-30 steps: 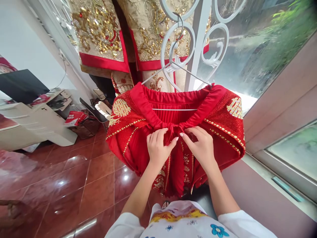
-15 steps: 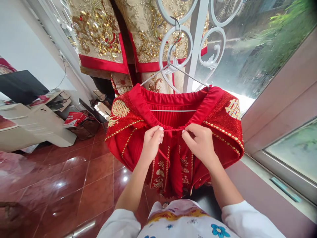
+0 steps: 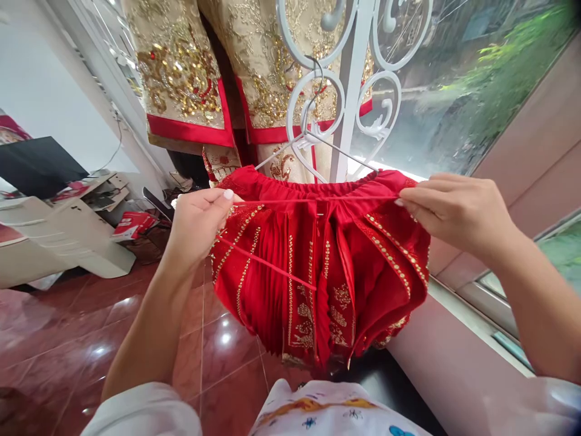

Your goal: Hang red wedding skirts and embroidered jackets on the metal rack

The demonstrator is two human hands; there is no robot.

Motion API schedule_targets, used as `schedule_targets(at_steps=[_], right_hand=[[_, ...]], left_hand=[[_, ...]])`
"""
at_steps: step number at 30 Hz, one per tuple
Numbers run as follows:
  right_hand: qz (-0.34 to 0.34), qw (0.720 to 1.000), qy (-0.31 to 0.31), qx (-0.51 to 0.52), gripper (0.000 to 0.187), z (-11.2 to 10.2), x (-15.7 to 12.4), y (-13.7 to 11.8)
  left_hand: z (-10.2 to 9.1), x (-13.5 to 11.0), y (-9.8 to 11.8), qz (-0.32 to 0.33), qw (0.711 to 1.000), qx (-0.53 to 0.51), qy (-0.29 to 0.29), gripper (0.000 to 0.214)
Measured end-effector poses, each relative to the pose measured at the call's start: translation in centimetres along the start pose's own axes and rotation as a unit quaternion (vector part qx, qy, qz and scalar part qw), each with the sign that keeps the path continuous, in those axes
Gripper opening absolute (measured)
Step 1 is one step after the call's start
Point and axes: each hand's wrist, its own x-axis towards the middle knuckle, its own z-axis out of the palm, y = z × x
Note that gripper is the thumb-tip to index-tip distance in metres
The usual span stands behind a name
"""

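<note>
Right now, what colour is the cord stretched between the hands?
Red cord, same as the skirt; the head view shows it best.

Single head view (worn); faces forward-down; close on skirt, hanger.

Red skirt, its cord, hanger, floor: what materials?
Red skirt: woven cloth, probably satin-like, with soft sheen and pleats; the gold trim looks like sequins or beads.
Cord: thin red fabric string, pulled taut.
Hanger: thin wire, white coated, likely metal.
Floor: glossy red-brown tile, with grout lines and mirror glare.
</note>
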Motion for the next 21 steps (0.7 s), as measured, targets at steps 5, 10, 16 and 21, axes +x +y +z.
schedule_targets(at_steps=[5, 10, 16, 21], right_hand=[[0.015, 0.999, -0.042, -0.026, 0.032, 3.7, -0.9, 0.4], [0.084, 0.992, -0.019, -0.088, 0.026, 5.6, -1.1, -2.6], [0.002, 0.999, -0.008, -0.041, 0.030, 5.0, 0.1, -5.1], [-0.130, 0.990, -0.058, -0.011, 0.030, 6.2, 0.5, -5.1]], left_hand=[[0.7, 0.4, -4.4, 0.198, 0.919, 0.334, 0.069, 0.026], [3.2, -0.9, -6.0, 0.268, 0.831, 0.476, 0.101, 0.030], [6.8, -0.4, -6.4, 0.333, 0.854, 0.376, 0.135, 0.023], [7.4, 1.0, -6.9, 0.375, 0.863, 0.323, -0.104, 0.021]])
